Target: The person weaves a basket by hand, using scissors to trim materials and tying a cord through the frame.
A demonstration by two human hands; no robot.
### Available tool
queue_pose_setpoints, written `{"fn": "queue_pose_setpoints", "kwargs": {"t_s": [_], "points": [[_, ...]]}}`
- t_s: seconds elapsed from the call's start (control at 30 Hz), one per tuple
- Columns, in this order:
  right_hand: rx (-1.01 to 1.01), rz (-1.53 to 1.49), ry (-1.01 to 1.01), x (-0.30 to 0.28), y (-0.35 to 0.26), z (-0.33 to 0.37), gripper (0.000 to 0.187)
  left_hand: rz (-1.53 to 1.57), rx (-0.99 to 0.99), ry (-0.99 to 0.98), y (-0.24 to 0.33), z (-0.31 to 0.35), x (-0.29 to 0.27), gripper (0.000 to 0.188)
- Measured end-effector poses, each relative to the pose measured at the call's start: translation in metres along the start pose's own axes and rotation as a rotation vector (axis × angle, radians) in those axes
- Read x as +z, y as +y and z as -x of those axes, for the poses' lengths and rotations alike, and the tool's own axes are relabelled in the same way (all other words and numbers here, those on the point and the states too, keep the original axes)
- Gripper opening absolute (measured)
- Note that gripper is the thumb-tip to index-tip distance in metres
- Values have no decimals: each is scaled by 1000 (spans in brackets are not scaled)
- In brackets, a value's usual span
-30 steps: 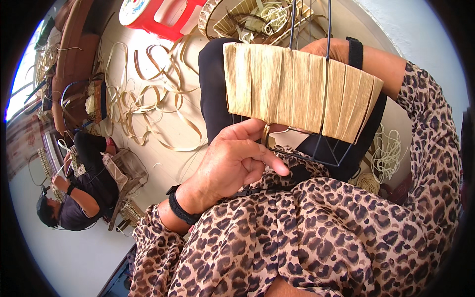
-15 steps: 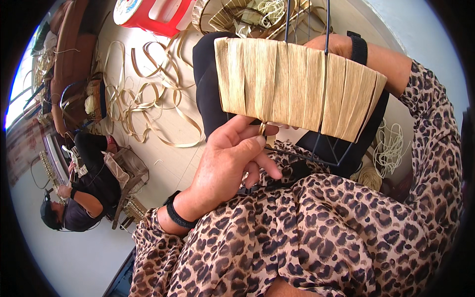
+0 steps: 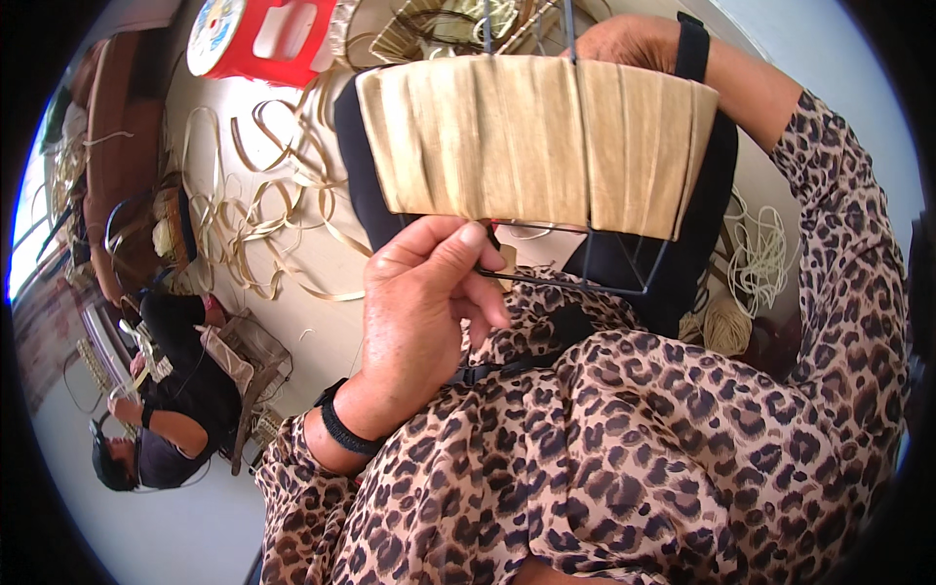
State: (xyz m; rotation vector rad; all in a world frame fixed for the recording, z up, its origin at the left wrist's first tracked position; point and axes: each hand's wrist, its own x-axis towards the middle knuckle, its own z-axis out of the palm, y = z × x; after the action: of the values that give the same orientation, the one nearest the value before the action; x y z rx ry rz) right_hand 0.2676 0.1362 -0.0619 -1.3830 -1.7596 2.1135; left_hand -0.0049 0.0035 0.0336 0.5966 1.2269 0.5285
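Note:
A black wire frame (image 3: 616,291) rests over my lap, its middle wrapped side by side with wide tan strips that form a curved panel (image 3: 526,136). At the panel's lower edge my left hand (image 3: 414,283) is closed, thumb and forefinger pinched together. A short bit of tan strip (image 3: 508,261) shows just beyond those fingers; the pinched part itself is hidden. My right hand (image 3: 624,45) reaches behind the panel's upper edge, by the upright wires. Its fingers are out of sight, so what they touch cannot be told.
Loose tan strips (image 3: 263,210) lie curled on the floor at left. A red stool (image 3: 292,39) and a basket (image 3: 395,44) holding fibre stand at the far side. Pale cord (image 3: 756,258) lies at right beside a twine ball (image 3: 726,327). Another person (image 3: 180,390) sits working at far left.
The wrapped frame has shifted left and slightly up in the picture, with both hands. My left hand's pinch has moved close against the panel's lower edge, and less of the strip shows.

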Motion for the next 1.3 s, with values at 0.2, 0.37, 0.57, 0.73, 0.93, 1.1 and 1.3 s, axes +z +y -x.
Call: {"fn": "queue_pose_setpoints", "kwargs": {"t_s": [0.2, 0.37, 0.57, 0.73, 0.93, 1.1, 1.3], "points": [[-99, 25, 138, -1, -5, 18, 33, 14, -22, -17, 9, -5, -7, 15], [-174, 84, 271, 2, -8, 22, 31, -35, -13, -80, 21, -4, -27, 17], [-232, 75, 414, 6, 0, 29, 29, 23, -62, -106, 39, -9, -47, 19], [-311, -52, 608, 29, 18, 64, 28, 48, -63, -94, 54, -8, -67, 18], [-115, -501, 1050, 131, 109, 129, 28, 29, -86, -63, 67, -11, -77, 15], [689, -193, 1296, 243, 244, 176, 27, 25, -109, -65, 83, -12, -95, 15], [1164, -342, 1054, 352, 315, 139, 19, 75, -86, -84, 97, -13, -108, 18]]}}
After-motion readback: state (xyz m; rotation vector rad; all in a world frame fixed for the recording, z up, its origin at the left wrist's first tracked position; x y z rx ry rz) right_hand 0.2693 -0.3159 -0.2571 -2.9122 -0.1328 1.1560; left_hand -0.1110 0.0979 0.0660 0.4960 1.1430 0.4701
